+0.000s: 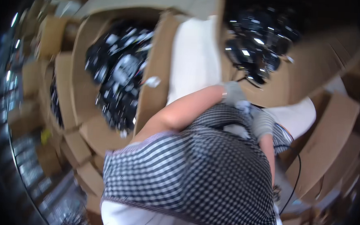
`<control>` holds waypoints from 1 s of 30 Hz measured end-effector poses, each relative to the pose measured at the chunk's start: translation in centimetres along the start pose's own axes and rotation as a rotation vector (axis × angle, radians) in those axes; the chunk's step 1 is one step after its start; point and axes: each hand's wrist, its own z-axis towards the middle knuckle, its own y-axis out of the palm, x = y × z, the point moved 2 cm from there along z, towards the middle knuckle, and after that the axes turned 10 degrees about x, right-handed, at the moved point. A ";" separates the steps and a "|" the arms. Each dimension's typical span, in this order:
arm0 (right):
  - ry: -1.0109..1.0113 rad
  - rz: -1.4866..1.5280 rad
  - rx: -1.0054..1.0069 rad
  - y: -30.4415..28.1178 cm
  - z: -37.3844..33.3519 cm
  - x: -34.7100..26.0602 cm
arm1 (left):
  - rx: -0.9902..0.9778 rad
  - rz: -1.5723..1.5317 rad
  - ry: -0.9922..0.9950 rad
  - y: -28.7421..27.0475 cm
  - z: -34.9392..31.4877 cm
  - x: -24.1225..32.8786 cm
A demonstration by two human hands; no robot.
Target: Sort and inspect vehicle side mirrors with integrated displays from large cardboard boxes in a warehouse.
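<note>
My left hand [234,94], in a pale knitted glove, is over my lap with its fingers curled. My right hand [264,122], gloved too, is close beside it, also closed. A small white piece lies between them, too blurred to name; what either hand grips is hidden. Thin coloured wires [285,131] show just right of my right hand. From near there a black cable [299,169] hangs down in a curve. Beyond my hands, an open cardboard box [280,92] holds glossy black parts [254,51].
At my left, a large open carton [82,61] holds black parts, wires and a round silver piece [127,69]. A white connector [152,82] hangs over its edge. More cardboard boxes [330,142] stand at the right. A checked apron [193,171] covers my lap.
</note>
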 end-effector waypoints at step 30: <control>0.382 0.259 0.553 -11.2 6.1 8.4 | 0.034 -0.326 -0.346 -4.3 1.2 -1.5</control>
